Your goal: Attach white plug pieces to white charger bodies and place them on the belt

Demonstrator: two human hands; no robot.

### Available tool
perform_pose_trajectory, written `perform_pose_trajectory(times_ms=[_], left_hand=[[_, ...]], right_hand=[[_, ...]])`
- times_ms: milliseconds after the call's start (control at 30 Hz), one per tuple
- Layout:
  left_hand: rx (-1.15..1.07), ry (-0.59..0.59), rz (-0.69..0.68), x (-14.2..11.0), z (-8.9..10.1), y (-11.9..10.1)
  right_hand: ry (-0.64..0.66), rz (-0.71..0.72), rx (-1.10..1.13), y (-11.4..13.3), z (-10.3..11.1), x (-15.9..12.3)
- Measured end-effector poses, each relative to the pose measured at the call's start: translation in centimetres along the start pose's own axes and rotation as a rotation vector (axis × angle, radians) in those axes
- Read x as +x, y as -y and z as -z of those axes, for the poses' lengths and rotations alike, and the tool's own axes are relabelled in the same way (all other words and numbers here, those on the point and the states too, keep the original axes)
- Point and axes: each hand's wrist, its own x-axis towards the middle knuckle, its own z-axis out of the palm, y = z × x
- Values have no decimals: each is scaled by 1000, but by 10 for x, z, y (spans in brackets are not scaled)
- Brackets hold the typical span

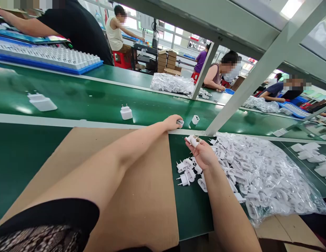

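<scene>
My left hand (172,122) reaches to the near edge of the green conveyor belt. Its fingers are closed around a white charger housing (180,123), whose open end faces right. Another white housing (195,119) lies on the belt just right of it. Lower and to the right, my right hand (203,152) is closed on white plug caps (192,140) with metal pins; their exact number is hard to make out. Under that hand, several loose plug caps (186,171) lie on the green table, beside a clear plastic bag (268,175) heaped with more of them.
A brown cardboard sheet (142,196) lies under my left arm. Chargers with pins (126,112) sit on the belt (100,105). A slanting metal post (247,77) rises close to my right hand. Across the belt are a blue tray (81,68) of white parts and several people.
</scene>
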Motion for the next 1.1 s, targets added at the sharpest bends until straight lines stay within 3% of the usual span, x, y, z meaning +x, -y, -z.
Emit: perform_pose_trajectory(times_ms=[100,233,367,500,667,800,967,1100], left_hand=[[-17,-81,4,-23,1,-1],[-65,-145,-101,-93,20,-1],[-55,-78,-122,-178,33,-11],[-108,-16,-97,-229,30,-15],[-312,-22,-136,-246,24,-2],[-426,-45,-160,-246,22,6],[-430,-5,-140,-245,24,8],[-427,27,-124,-244,26,8]], right_hand=[[31,-62,23,5,0,-4],[8,-43,-58,3,-8,-13],[90,160,-231,-10,-25,-25],[210,211,-381,-23,-38,-38],[284,246,-561,-30,-42,-48],[440,219,-634,-32,-40,-50],[387,715,-1110,-29,-44,-55],[483,880,-1290,-33,-49,-56]])
